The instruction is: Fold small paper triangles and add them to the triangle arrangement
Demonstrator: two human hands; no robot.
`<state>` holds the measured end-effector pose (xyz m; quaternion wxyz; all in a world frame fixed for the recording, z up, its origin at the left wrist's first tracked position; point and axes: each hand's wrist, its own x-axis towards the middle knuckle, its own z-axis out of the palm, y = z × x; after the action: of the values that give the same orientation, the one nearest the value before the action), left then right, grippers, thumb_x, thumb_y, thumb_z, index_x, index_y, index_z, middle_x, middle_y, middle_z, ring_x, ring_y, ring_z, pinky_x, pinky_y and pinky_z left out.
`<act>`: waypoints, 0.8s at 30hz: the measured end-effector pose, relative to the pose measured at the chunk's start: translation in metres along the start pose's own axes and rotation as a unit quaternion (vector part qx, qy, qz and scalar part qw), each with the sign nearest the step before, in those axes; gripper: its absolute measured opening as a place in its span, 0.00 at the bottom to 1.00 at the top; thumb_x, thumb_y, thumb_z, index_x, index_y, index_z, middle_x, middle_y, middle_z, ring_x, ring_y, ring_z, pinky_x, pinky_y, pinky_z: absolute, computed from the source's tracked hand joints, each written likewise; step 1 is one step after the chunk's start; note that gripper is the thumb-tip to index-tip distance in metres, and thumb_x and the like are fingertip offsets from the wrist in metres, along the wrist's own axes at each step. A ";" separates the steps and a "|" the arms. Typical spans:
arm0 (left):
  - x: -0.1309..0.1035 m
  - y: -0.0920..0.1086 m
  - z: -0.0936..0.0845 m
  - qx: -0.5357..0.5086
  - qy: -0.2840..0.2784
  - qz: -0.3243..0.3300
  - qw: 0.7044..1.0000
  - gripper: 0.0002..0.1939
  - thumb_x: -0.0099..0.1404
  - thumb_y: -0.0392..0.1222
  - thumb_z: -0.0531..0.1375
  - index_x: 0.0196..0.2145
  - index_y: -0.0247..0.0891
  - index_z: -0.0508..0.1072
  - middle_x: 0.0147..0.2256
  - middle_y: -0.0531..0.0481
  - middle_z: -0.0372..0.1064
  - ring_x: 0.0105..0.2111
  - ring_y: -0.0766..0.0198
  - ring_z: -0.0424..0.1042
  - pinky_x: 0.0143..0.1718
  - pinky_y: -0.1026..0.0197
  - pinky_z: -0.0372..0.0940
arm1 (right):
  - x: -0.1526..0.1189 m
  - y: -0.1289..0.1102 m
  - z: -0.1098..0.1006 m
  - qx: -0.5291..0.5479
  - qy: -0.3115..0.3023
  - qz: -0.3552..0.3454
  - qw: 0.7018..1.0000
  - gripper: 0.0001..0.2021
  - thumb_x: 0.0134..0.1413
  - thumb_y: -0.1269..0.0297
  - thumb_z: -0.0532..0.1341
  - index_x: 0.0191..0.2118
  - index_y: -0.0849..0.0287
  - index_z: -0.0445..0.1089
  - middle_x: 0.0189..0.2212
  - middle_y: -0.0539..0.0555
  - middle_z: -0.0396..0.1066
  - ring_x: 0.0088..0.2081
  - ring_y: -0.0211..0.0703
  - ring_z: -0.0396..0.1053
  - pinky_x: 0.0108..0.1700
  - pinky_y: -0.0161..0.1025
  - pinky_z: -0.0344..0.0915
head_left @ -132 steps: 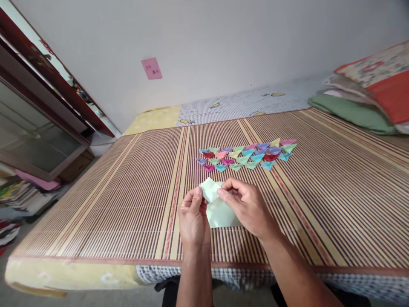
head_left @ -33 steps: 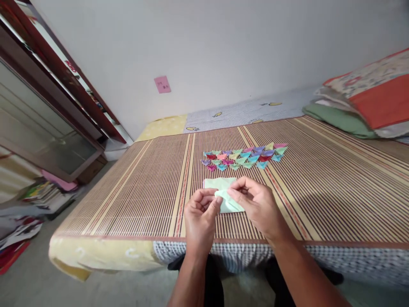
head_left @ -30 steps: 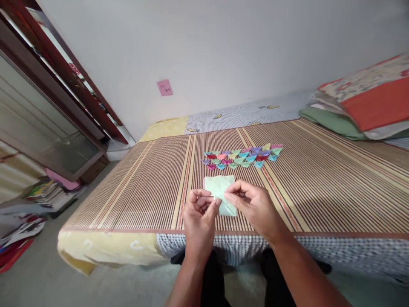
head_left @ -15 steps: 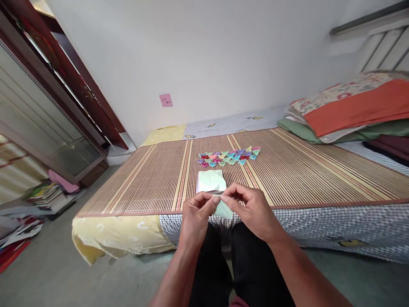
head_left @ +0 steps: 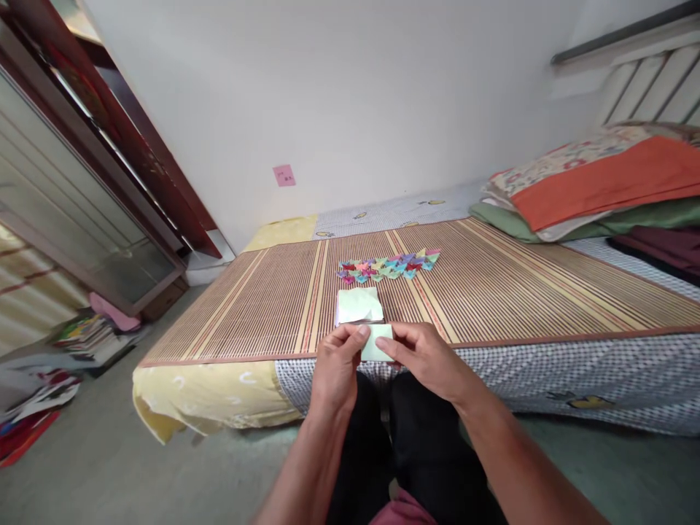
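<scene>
A pale green folded paper square (head_left: 376, 351) is pinched between my two hands just in front of the bed's near edge. My left hand (head_left: 339, 357) is closed on its left side, thumb on top. On the right side, my right hand (head_left: 421, 357) grips it with the thumb lying across its face. Just beyond my fingers lies a stack of paper sheets (head_left: 358, 303), a light green one on top. Farther back, several small folded paper pieces (head_left: 388, 267) in many colours sit in rows on the striped mat (head_left: 262, 313).
Folded bedding (head_left: 596, 189) is piled at the right end of the bed. A pink note (head_left: 284, 175) is stuck to the wall. To the left stands a glass-panelled door (head_left: 109, 211), with books (head_left: 84, 334) on the floor below it.
Before, the green paper was angled with a corner pointing down; now it is held as a flat, level square. My right thumb has shifted onto its face. The view has moved slightly.
</scene>
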<state>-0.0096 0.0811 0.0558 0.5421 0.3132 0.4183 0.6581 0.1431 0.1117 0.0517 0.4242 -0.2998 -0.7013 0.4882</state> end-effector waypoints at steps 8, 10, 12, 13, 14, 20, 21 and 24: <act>-0.008 -0.006 -0.003 0.049 -0.023 0.025 0.998 0.21 0.54 0.51 0.75 0.39 0.34 0.76 0.24 0.55 0.71 0.24 0.68 0.68 0.26 0.66 0.61 | 0.000 0.012 0.001 0.049 0.024 0.054 0.997 0.17 0.56 0.52 0.69 0.26 0.60 0.71 0.19 0.46 0.65 0.21 0.35 0.60 0.24 0.33 0.58; -0.014 -0.006 -0.005 0.076 -0.029 0.077 0.994 0.24 0.58 0.46 0.74 0.49 0.39 0.73 0.27 0.55 0.74 0.28 0.67 0.71 0.30 0.66 0.65 | 0.001 0.013 0.002 0.070 0.041 0.075 0.994 0.17 0.54 0.51 0.69 0.26 0.60 0.71 0.18 0.46 0.65 0.21 0.35 0.60 0.24 0.33 0.58; -0.019 -0.005 -0.007 0.086 -0.049 0.096 0.990 0.20 0.60 0.44 0.73 0.47 0.39 0.73 0.29 0.55 0.75 0.29 0.67 0.73 0.32 0.66 0.67 | 0.002 0.015 0.003 0.093 0.052 0.089 0.990 0.18 0.53 0.50 0.69 0.26 0.61 0.72 0.18 0.46 0.65 0.21 0.35 0.61 0.24 0.33 0.58; -0.021 -0.005 -0.008 0.089 -0.058 0.094 0.990 0.17 0.59 0.44 0.73 0.44 0.38 0.75 0.30 0.53 0.76 0.29 0.67 0.74 0.32 0.66 0.67 | 0.002 0.016 0.004 0.103 0.056 0.093 0.989 0.18 0.54 0.50 0.69 0.26 0.61 0.72 0.18 0.47 0.66 0.21 0.35 0.61 0.24 0.33 0.58; -0.022 -0.005 -0.008 0.089 -0.063 0.087 0.990 0.15 0.59 0.43 0.73 0.40 0.37 0.76 0.30 0.52 0.76 0.30 0.67 0.75 0.33 0.66 0.68 | 0.002 0.017 0.005 0.112 0.059 0.096 0.987 0.19 0.54 0.49 0.69 0.26 0.61 0.73 0.18 0.47 0.66 0.21 0.35 0.61 0.24 0.33 0.58; -0.019 -0.007 -0.015 0.085 -0.035 0.066 0.994 0.14 0.55 0.42 0.74 0.38 0.34 0.80 0.29 0.49 0.78 0.29 0.65 0.78 0.33 0.65 0.69 | 0.003 0.019 0.008 0.136 0.044 0.106 0.984 0.18 0.53 0.50 0.70 0.30 0.62 0.74 0.20 0.47 0.68 0.22 0.34 0.62 0.25 0.34 0.58; -0.018 -0.007 -0.016 0.090 -0.032 0.067 0.993 0.14 0.56 0.42 0.74 0.38 0.34 0.80 0.29 0.49 0.78 0.29 0.65 0.78 0.33 0.65 0.69 | 0.003 0.018 0.008 0.138 0.045 0.102 0.984 0.17 0.51 0.51 0.71 0.31 0.61 0.74 0.21 0.47 0.68 0.22 0.34 0.62 0.26 0.34 0.59; -0.018 -0.009 -0.017 0.113 -0.030 0.079 0.990 0.13 0.57 0.42 0.73 0.38 0.34 0.80 0.28 0.50 0.77 0.28 0.66 0.77 0.33 0.65 0.69 | 0.003 0.016 0.007 0.146 0.062 0.081 0.984 0.15 0.47 0.55 0.74 0.33 0.60 0.73 0.23 0.45 0.67 0.25 0.34 0.62 0.27 0.33 0.59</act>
<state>-0.0163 0.0605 0.0409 0.4614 0.4243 0.4477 0.6377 0.1355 0.1169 0.0366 0.4649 -0.3202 -0.5683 0.5986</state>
